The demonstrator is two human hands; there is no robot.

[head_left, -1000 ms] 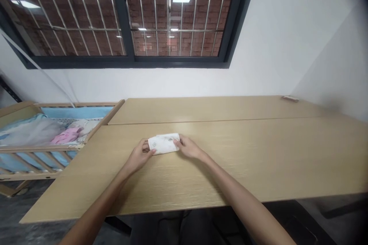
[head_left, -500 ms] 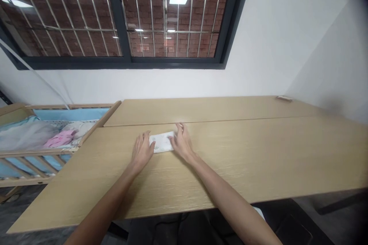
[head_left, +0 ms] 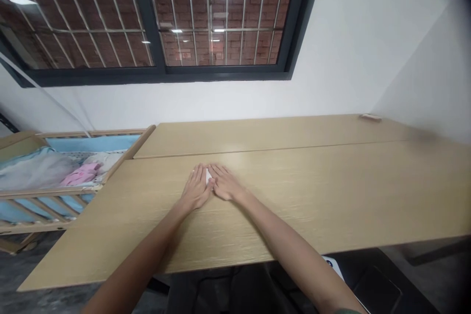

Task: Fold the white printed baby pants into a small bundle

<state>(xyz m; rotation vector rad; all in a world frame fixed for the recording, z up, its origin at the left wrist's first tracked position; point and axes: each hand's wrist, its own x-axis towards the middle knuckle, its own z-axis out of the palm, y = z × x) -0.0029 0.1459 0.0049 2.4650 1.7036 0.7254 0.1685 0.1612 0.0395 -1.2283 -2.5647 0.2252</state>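
Hands have slid inward since earlier, left hand [head_left: 196, 189] and right hand [head_left: 225, 182] flat, fingers unpinched, nearly covering a folded white cloth [head_left: 208, 175] on the wooden table [head_left: 312, 191].

Small white cloth [head_left: 208, 175], matt, on pale oak-grain laminate bench [head_left: 312, 191], smooth and matt; light wooden crib rail [head_left: 51, 190], satin; soft pink fabric garment [head_left: 81, 174]; dark metal window frame [head_left: 158, 76], semi-gloss.

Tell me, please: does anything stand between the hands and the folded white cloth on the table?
Nothing visible does. The left hand and right hand lie flat against the folded white cloth, covering most of it, on the wooden table.
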